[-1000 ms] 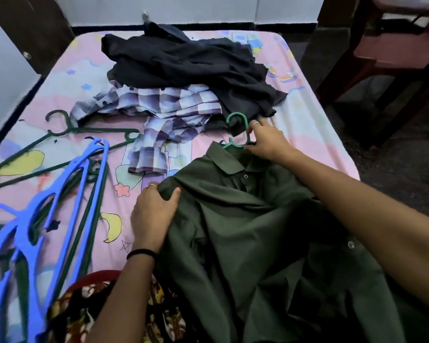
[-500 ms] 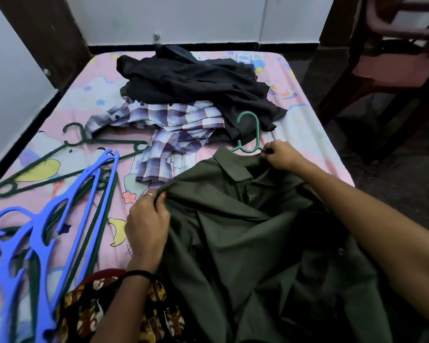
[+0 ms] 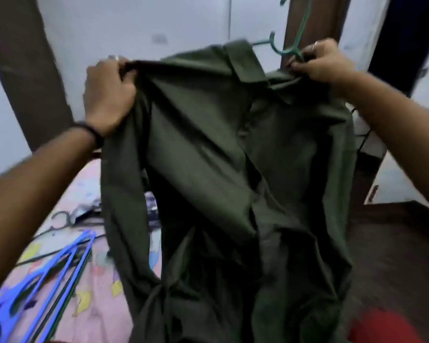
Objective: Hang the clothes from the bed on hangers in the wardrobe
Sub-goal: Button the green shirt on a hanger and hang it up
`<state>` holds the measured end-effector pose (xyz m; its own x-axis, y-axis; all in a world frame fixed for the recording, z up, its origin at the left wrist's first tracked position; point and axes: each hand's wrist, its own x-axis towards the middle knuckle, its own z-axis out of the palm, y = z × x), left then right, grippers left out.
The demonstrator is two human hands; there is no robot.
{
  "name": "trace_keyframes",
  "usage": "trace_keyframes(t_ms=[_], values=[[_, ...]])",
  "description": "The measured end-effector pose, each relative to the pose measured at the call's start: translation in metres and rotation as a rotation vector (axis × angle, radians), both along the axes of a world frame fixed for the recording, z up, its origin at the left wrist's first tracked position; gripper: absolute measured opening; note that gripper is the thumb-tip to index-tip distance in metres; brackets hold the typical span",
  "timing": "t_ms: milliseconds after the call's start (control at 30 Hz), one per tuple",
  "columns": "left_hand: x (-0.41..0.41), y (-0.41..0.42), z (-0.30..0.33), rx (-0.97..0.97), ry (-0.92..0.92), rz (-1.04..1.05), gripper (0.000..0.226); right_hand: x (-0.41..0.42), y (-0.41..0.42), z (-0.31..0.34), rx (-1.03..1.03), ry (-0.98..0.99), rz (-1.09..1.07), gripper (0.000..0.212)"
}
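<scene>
Pink bed (image 3: 89, 300) below; left hand (image 3: 107, 95) grips green shirt (image 3: 208, 181) shoulder, right hand (image 3: 325, 61) pinches green hanger (image 3: 286, 49)

Dim, soft indoor light, heavy motion blur throughout, with wide-angle bending at the edges.

Matt olive-green cloth shirt (image 3: 208, 169) in my hands, smooth green plastic hanger (image 3: 286, 49), glossy blue plastic hangers (image 3: 47, 276), printed pink cotton-like bedsheet (image 3: 94, 305)

One green shirt (image 3: 233, 169), one green hanger (image 3: 286, 49), two hands (image 3: 107, 95).
</scene>
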<state>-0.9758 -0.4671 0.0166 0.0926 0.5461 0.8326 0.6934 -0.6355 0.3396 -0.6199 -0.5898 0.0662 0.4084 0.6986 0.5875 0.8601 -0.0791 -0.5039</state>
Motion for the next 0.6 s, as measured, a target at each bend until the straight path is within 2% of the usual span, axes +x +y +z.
trace_keyframes(t_ms=[67,133,233,300,367,433,467,567,600], values=[[0.020,-0.020,0.063,0.081,0.003,-0.028,0.029,0.006,-0.039,0.058,0.170,-0.106,-0.065,0.039],[0.037,-0.051,0.110,0.178,-0.040,-0.063,0.028,0.009,-0.082,0.107,0.328,-0.198,-0.125,0.035],[0.063,-0.096,0.148,0.301,-0.003,-0.045,0.030,0.025,-0.148,0.154,0.446,-0.381,-0.301,0.032],[0.077,-0.118,0.156,0.295,0.070,-0.033,0.035,0.032,-0.180,0.160,0.417,-0.479,-0.365,0.031],[0.092,-0.139,0.161,0.302,0.012,-0.045,0.037,0.039,-0.209,0.155,0.442,-0.497,-0.463,0.030],[0.109,-0.158,0.157,0.372,-0.100,-0.067,0.036,0.048,-0.237,0.145,0.560,-0.460,-0.569,0.037],[0.119,-0.165,0.153,0.388,-0.085,-0.083,0.035,0.051,-0.248,0.138,0.574,-0.456,-0.601,0.038],[0.149,-0.178,0.128,0.293,0.164,-0.103,0.034,0.060,-0.273,0.113,0.401,-0.516,-0.617,0.036],[0.157,-0.180,0.120,0.260,0.186,-0.110,0.035,0.064,-0.278,0.105,0.376,-0.526,-0.639,0.037]])
